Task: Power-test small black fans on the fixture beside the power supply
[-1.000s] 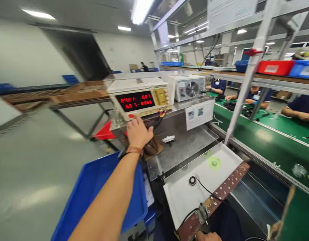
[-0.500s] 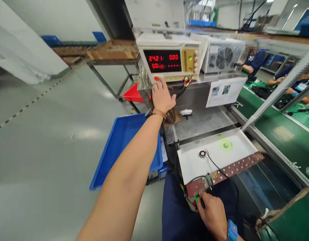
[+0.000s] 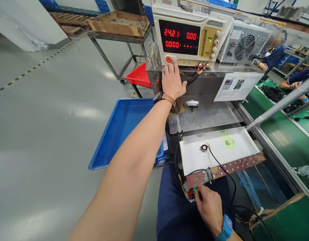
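Observation:
My left hand (image 3: 172, 78) reaches up to the front of a white bench power supply (image 3: 179, 36). Its fingers are stretched out, with the fingertips at the panel just right of the red button (image 3: 168, 59). Red digits on the display read 24.21 and zeros. Low down, my right hand (image 3: 210, 206) has its fingers pinched at the front edge of a brown terminal strip (image 3: 229, 170); what they hold is hidden. Beside those fingertips show a green and a red piece (image 3: 191, 192) with wires. Behind the strip lies a white board (image 3: 194, 157) with a small round metal part (image 3: 204, 148) and a black cable (image 3: 221, 164).
A blue tray (image 3: 114, 134) stands left of my legs, a red bin (image 3: 140, 76) behind it. A grey fan unit (image 3: 244, 43) sits right of the supply. A white knob-like part (image 3: 192, 103) rests on the metal shelf. People work along the green bench (image 3: 277, 125).
My view has tilted down, and the supply appears higher and larger. My left hand stays by the red button, its fingertips now slightly right of it. My right hand keeps its place at the strip.

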`<state>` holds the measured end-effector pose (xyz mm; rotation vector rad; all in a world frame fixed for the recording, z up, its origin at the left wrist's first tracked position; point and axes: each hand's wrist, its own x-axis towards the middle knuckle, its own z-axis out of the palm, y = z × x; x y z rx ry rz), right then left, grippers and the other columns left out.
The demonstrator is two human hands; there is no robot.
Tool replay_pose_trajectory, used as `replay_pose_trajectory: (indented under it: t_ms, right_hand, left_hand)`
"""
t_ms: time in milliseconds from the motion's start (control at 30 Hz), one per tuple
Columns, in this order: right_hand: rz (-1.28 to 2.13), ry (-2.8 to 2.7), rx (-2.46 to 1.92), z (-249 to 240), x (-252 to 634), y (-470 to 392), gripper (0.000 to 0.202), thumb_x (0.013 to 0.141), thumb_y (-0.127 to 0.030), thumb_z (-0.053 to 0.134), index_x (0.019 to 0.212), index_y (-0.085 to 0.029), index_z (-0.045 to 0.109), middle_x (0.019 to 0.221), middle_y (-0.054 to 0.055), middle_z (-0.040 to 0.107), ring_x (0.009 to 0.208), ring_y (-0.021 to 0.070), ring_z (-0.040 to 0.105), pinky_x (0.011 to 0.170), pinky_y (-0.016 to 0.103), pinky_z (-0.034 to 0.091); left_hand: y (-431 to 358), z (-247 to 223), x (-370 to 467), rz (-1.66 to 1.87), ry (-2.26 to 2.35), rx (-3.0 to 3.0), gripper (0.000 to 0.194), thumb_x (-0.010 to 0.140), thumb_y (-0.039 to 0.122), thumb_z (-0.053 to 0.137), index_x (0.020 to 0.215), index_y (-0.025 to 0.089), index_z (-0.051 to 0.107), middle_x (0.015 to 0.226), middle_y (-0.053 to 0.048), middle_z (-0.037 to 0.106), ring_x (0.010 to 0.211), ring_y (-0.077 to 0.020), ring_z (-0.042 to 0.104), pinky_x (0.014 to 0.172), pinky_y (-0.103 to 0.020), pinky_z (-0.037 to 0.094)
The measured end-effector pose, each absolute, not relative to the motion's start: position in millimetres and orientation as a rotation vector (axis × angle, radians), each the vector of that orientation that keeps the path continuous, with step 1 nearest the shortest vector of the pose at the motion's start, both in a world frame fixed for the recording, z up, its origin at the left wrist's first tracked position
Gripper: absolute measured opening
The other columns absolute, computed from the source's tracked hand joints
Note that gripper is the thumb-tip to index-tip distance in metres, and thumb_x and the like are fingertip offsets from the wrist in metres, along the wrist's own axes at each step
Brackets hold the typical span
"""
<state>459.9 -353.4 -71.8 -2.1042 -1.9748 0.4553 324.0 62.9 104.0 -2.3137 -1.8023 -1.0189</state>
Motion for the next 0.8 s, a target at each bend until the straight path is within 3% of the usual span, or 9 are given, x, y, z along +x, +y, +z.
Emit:
replay_pose_trajectory:
  t_ms: [133, 300, 800]
  right_hand:
    - [0.36, -1.994, -2.096, -82.1, 459.6, -357.7, 0.021, 0.094, -0.016, 0.049, 0.075, -0.019, 0.059, 0.068, 0.0, 0.066, 0.055, 0.0099, 0.056, 0.059, 0.034, 0.013]
    - [0.202, -2.069, -2.016, -109.2, 462.2, -359.0, 0.018, 0.091, -0.016, 0.051, 0.074, -0.02, 0.056, 0.066, -0.002, 0.067, 0.054, 0.0098, 0.059, 0.058, 0.034, 0.015]
    - [0.084, -2.212, -1.971, -145.0, 472.5, -357.4, 0.011, 0.084, -0.015, 0.056, 0.076, -0.023, 0.059, 0.064, -0.005, 0.069, 0.051, 0.012, 0.066, 0.05, 0.034, 0.015]
  left_hand:
    - [63.6, 103.6, 323.7, -0.98, -1.769, -2.268, 0.096, 0.089, 0.046, 0.053, 0.158, -0.003, 0.009, 0.151, -0.028, 0.037, 0.139, -0.0437, 0.032, 0.118, -0.057, 0.021]
    - [63.7, 105.9, 322.3, -0.888, -1.758, -2.238, 0.096, 0.091, 0.046, 0.05, 0.158, -0.003, 0.003, 0.149, -0.03, 0.039, 0.137, -0.044, 0.035, 0.117, -0.056, 0.027]
    - [67.2, 105.1, 321.6, -0.826, -1.725, -2.158, 0.094, 0.088, 0.042, 0.054, 0.158, -0.004, 0.01, 0.138, -0.027, 0.047, 0.126, -0.0403, 0.043, 0.113, -0.051, 0.034]
